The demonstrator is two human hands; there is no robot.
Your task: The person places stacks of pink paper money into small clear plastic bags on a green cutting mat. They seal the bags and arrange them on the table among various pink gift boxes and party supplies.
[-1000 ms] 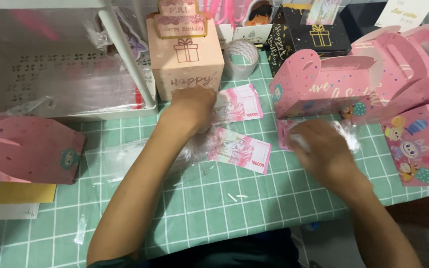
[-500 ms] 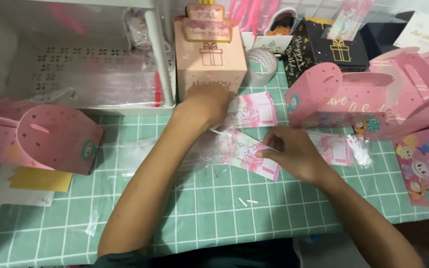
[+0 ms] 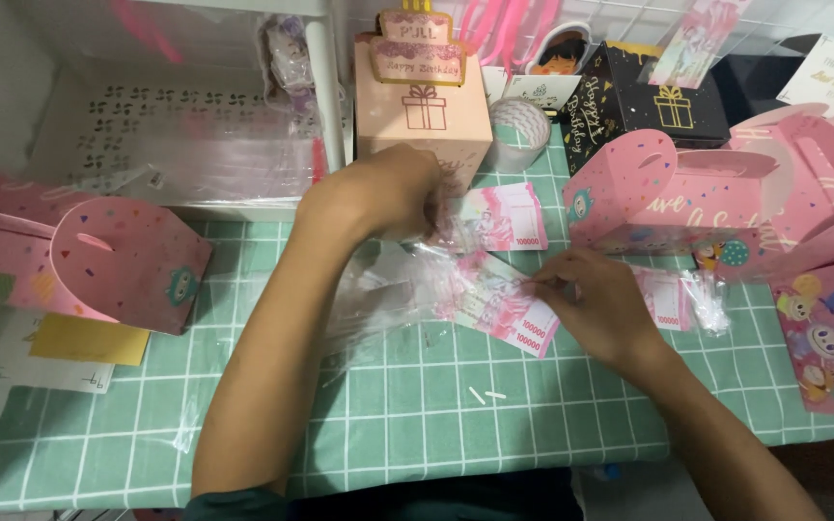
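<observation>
Green grid mat [image 3: 417,415], left hand [image 3: 378,193] pinching clear sleeve [image 3: 388,289], right hand [image 3: 596,309] gripping pink banknote [image 3: 504,309]

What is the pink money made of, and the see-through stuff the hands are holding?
The pink banknotes look like thin printed paper, matte and flat. The clear sleeve looks like thin glossy plastic film: it crinkles, shines and shows the green mat through it. The left hand and right hand pinch both.

Both arms are bare from the fingers back past the elbows, with no sleeves, watch, rings or bracelets visible on the left hand [image 3: 383,193] or the right hand [image 3: 596,304]. Behind the elbows, a dark teal garment shows at the bottom edge.
</observation>
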